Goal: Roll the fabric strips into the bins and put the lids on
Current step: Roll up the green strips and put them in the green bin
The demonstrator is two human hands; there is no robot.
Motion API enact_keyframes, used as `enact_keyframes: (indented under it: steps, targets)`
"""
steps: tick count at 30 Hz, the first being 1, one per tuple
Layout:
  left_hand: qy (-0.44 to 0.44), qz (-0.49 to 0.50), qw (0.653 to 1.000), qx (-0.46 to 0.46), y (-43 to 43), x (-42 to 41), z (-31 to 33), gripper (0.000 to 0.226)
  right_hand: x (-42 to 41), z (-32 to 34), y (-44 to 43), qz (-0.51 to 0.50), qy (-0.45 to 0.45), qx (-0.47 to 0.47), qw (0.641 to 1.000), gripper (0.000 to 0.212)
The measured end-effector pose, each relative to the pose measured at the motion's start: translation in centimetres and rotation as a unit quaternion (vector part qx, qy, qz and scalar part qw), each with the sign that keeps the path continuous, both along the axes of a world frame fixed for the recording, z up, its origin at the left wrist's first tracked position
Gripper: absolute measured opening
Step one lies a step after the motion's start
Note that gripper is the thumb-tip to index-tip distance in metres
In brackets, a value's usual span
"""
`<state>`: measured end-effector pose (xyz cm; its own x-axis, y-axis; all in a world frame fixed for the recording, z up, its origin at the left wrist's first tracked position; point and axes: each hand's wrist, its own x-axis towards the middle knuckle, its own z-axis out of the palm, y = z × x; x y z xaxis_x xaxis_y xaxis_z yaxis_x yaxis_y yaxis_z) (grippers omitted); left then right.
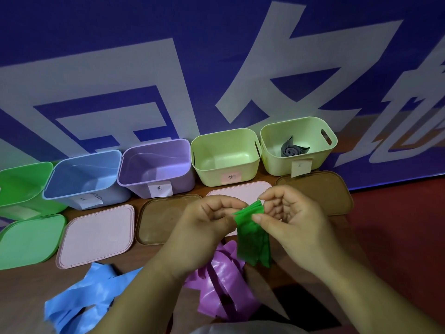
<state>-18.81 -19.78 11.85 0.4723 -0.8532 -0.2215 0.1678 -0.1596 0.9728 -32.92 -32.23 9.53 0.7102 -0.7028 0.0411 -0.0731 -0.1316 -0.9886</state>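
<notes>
Looks like you're starting the roll: left hand and right hand both pinch the top end of the green strip, its tail hanging above the table. Next: wind it tight, then into the green bin (far left).

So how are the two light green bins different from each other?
The left light green bin is empty, while the right light green bin holds a rolled grey strip. The left one carries a pink label, and the right one a pale label. Both are the same colour and shape, and neither has a lid on.
</notes>
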Motion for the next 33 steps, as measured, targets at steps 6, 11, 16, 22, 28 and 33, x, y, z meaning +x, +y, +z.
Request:
enact_keyframes:
  steps: [6,11,16,22,28,33]
  targets:
    - [-0.012,-0.017,1.000,0.013,0.4,0.4,0.1,0.017,-0.1,0.1,-0.1,0.014,0.008,0.021,1.000,0.040]
    - [-0.020,0.007,1.000,0.000,0.3,-0.1,0.0,0.022,0.0,0.4,0.2,0.022,0.003,0.037,0.999,0.040]
    - [-0.045,0.036,0.998,-0.024,0.3,-0.2,0.2,0.022,-0.1,1.2,0.5,0.034,-0.002,0.050,0.998,0.032]
    - [-0.059,0.050,0.995,-0.071,0.5,-0.2,1.5,0.023,0.2,3.1,0.1,0.030,-0.013,0.042,0.999,0.033]
    - [-0.086,0.055,0.990,-0.093,0.9,0.4,2.5,0.024,1.4,4.7,-0.3,0.058,-0.052,0.019,0.997,0.039]
    - [-0.100,0.081,0.986,-0.106,1.5,0.7,3.0,0.023,2.4,5.9,-0.2,0.090,-0.065,0.044,0.993,0.032]
